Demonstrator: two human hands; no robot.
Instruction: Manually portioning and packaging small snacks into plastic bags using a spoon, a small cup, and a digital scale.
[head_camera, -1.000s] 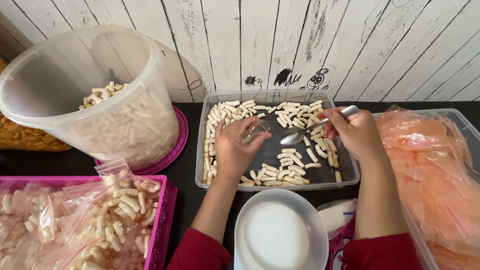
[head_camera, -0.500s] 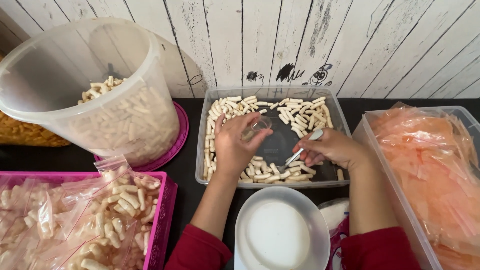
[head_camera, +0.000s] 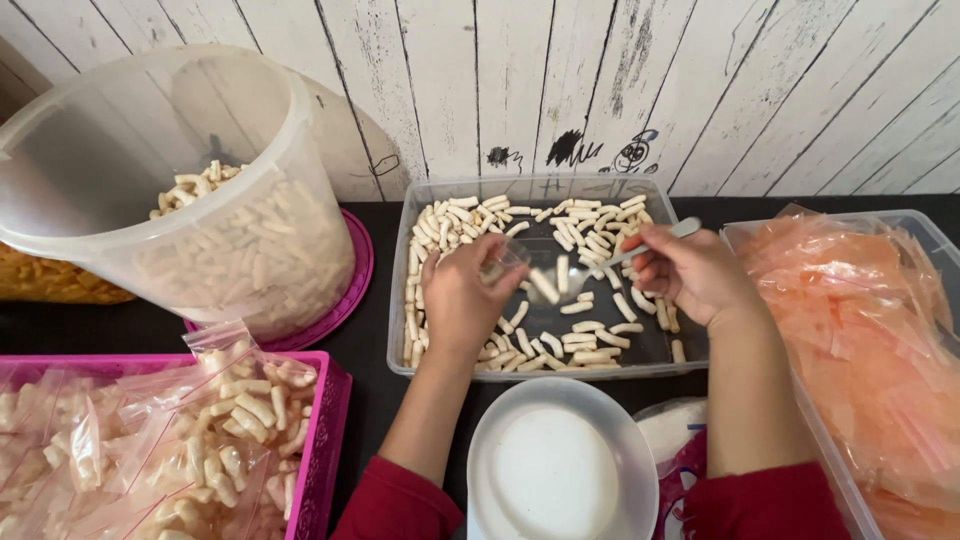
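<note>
Spoon (head_camera: 610, 262) lies slanted over the clear tray (head_camera: 400, 300), handle up toward the far right, bowl down toward the near left, carrying pale snack sticks (head_camera: 545, 285). Right hand (head_camera: 690, 272) pinches the handle; left hand (head_camera: 460, 300) pinches a small clear bag (head_camera: 503, 262) just left of the bowl. Loose sticks lie all round. Near them stands a white lid (head_camera: 555, 470); right, a bin of orange bags (head_camera: 860, 330); left, a tilted tub (head_camera: 170, 190).
</note>
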